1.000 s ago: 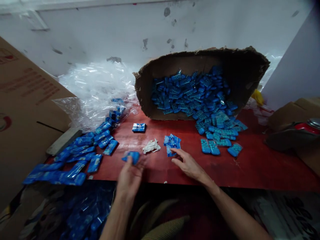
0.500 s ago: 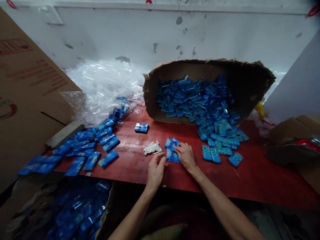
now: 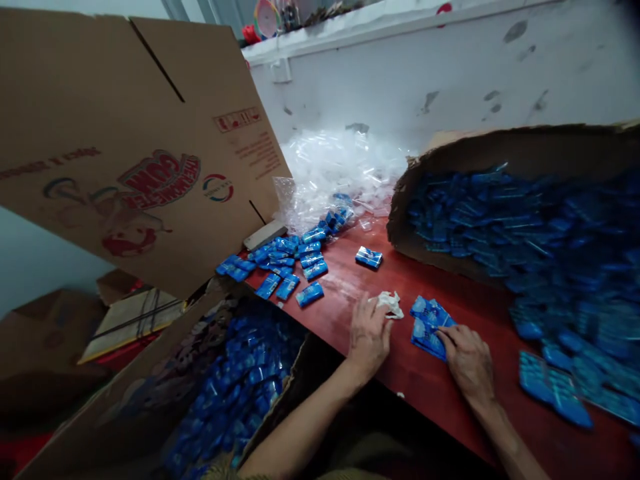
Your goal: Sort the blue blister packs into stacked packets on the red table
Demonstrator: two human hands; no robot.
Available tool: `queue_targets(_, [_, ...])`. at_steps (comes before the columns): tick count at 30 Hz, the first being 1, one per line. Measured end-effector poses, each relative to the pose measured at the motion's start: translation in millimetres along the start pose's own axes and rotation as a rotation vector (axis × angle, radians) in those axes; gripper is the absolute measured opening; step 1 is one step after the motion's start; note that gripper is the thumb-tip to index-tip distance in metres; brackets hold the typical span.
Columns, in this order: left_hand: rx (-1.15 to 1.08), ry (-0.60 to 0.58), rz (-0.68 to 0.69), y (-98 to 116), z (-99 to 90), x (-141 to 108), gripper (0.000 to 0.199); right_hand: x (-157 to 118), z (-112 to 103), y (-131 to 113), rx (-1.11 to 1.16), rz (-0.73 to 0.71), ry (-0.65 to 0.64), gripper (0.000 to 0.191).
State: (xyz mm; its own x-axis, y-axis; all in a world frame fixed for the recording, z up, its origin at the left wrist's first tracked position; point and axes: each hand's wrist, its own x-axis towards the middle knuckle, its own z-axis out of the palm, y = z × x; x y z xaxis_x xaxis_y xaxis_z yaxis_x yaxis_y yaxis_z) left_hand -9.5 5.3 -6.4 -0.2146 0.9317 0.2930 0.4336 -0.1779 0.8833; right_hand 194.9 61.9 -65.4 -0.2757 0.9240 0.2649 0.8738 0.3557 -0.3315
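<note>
My left hand is at the near-left side of a crumpled white cloth, fingers apart and curved; whether they touch it I cannot tell. Beside the cloth lies a small stack of flat blue printed wrappers. My right hand rests at the stack's right edge, thumb and forefinger pinched on a wrapper. Farther back, a single blue packet sits on the red table. To the right, turquoise-dotted blister packs lie near my right hand.
A torn cardboard box on its side spills many blister packs. Blue packets cluster at the left, before a clear plastic heap. Below the table edge stands a carton of blue packets. A big printed carton rises at left.
The view has swung to the left, showing more of the cartons there. My left hand has moved from beside the wrappers to the white cloth; my right hand stays at the wrappers.
</note>
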Motion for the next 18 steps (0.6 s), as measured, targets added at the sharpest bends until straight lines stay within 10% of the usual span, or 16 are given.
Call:
queue_targets(11, [0.772,0.097,-0.033,-105,-129.6,49,0.031,2,-26,-19,0.070,0.033,-0.114,0.026])
queue_targets(14, [0.776,0.152,0.032,-92,-110.8,42,0.030,2,-24,-23,0.090,0.103,-0.066,0.019])
queue_targets(18, [0.606,0.040,0.204,-50,-41.6,24,0.028,4,-18,-24,0.097,0.116,-0.036,0.021])
